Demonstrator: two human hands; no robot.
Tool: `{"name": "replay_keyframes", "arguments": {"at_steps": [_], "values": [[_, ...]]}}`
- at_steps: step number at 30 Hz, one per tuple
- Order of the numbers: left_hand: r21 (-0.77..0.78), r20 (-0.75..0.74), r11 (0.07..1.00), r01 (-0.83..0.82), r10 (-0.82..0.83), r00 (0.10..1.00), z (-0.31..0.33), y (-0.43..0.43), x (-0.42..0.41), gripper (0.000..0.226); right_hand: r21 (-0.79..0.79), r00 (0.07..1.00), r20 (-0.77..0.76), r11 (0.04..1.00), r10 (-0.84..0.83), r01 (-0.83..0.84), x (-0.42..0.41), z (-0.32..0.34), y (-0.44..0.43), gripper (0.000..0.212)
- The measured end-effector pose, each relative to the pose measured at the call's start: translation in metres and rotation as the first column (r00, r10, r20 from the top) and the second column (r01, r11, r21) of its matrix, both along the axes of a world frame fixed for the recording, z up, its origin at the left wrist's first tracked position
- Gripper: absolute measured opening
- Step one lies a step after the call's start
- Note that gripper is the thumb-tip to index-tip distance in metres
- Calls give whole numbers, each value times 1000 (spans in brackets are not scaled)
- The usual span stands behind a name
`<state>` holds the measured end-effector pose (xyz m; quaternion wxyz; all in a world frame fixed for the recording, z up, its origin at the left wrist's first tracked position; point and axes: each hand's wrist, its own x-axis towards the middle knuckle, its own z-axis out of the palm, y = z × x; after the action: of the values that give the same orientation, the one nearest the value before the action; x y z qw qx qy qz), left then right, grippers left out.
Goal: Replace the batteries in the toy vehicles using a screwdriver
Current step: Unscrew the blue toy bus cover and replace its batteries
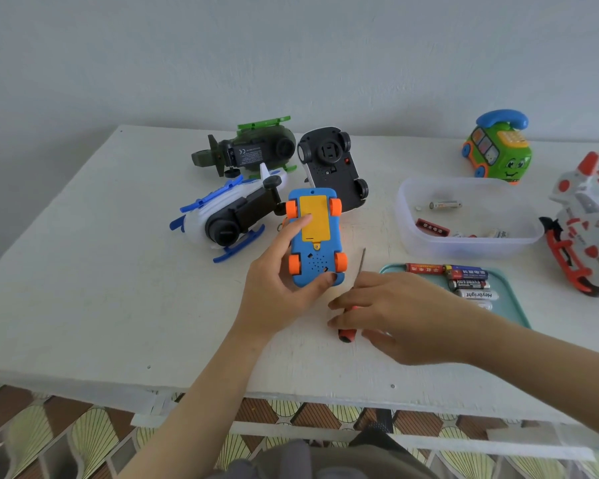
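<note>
Six toy vehicles are on the white desk (118,278). Your left hand (274,292) holds the blue toy car (317,261) at the centre of the frame. The car is belly up, with its orange wheels and yellow battery cover (313,219) facing you. Your thumb curls under the car's near end and your fingers lie along its left side.

Just to the right of the car, the screwdriver (362,262) lies on the desk, shaft pointing away from you. Your right hand (408,316) rests over its orange and black handle. You cannot tell from here whether the fingers grip the handle or only touch it.

Behind that hand, fresh batteries (467,283) lie side by side on a teal tray (517,305). Further back, a clear plastic tub (408,233) holds a few loose cells.

A green helicopter (256,150), a white and blue helicopter (222,212) and a black-bellied car (332,167) lie overturned in the upper middle. A green telephone bus (498,150) and a white and red helicopter (588,219) sit at the right edge.
</note>
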<state>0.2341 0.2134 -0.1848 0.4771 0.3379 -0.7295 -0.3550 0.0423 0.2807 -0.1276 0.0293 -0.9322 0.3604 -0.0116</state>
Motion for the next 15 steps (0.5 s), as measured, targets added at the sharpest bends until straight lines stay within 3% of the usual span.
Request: {"name": "replay_keyframes", "arguments": {"at_steps": [9,12,15], "values": [[8,5,1000,3,-3,1000,2,1,0,74,-9,999,-25,999,-47,47,18,15,9,27],[57,3,998,-12,12,1000,5,3,-1,75,43,985,77,987,-157,154,28,51,11,21],[74,-12,997,-7,8,1000,3,4,-1,69,106,926,329,982,-184,158,29,81,4,21]]}}
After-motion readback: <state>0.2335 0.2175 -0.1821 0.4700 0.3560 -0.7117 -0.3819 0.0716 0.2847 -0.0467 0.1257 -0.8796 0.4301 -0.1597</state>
